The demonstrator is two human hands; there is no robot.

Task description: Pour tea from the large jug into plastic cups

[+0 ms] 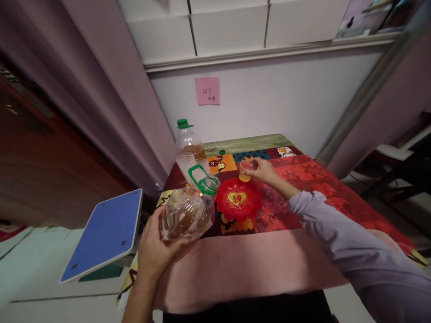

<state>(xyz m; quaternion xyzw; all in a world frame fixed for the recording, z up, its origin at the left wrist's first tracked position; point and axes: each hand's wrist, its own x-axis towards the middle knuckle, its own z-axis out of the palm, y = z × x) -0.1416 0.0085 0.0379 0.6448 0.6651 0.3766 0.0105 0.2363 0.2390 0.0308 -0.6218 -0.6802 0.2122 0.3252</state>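
Note:
My left hand (156,244) is wrapped round the body of a large clear plastic bottle (188,213) with a green ring handle. Its mouth is uncapped and leans up toward the right; some liquid seems to be inside. My right hand (262,169) grips a small clear plastic cup (247,167) just behind a red scalloped plate (239,213). The lower part of the cup looks yellow; whether that is liquid or the cloth showing through, I cannot tell. Stacked clear cups (186,163) stand behind the bottle.
A second bottle (193,146) with a green cap and brownish liquid stands at the back left. On the patterned tablecloth (286,188) lies a loose green cap (222,152). A blue board (104,229) is left of the table. The wall bears a pink note (207,91).

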